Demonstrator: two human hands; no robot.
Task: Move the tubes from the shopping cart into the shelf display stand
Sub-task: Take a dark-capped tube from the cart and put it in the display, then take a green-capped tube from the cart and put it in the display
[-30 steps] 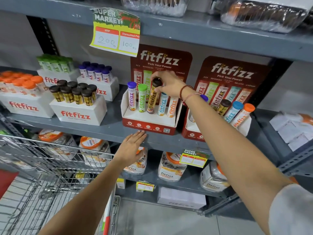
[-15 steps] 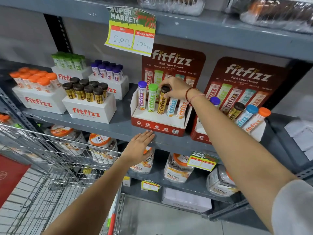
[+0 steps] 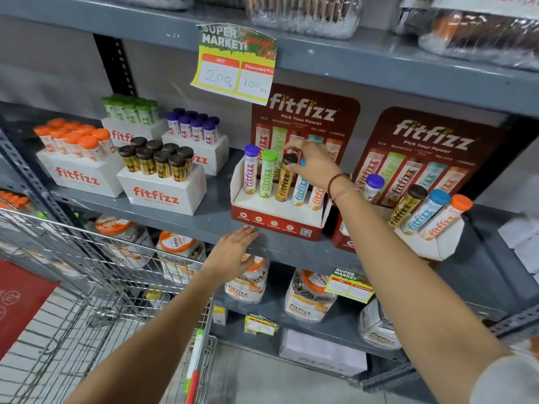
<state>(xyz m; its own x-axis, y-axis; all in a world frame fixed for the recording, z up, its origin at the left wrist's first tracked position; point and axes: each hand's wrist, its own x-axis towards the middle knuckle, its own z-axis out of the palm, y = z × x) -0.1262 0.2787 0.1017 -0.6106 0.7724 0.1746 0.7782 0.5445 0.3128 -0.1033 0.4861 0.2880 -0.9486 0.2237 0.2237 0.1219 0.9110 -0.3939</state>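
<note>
A red and white fitfizz display stand (image 3: 277,225) sits on the grey shelf (image 3: 204,220). It holds a purple-capped tube (image 3: 250,170), a green-capped tube (image 3: 267,174), a brown-capped yellow tube (image 3: 285,182), a blue tube (image 3: 300,192) and an orange tube (image 3: 316,198). My right hand (image 3: 315,164) grips the cap of the brown-capped tube, which stands in its slot. My left hand (image 3: 233,253) lies flat with spread fingers against the shelf's front edge, below the stand. The wire shopping cart (image 3: 87,287) is at the lower left; its contents are hard to make out.
A second fitfizz stand (image 3: 431,243) with several tubes sits to the right. White fitfizz boxes (image 3: 163,193) full of tubes fill the shelf's left. A price sign (image 3: 233,62) hangs from the shelf above. Jars (image 3: 309,298) line the lower shelf.
The view has shifted slightly left and down. My right hand stays on the brown-capped tube's cap, and the tube stands a little straighter in its slot. My left hand keeps its place on the shelf edge.
</note>
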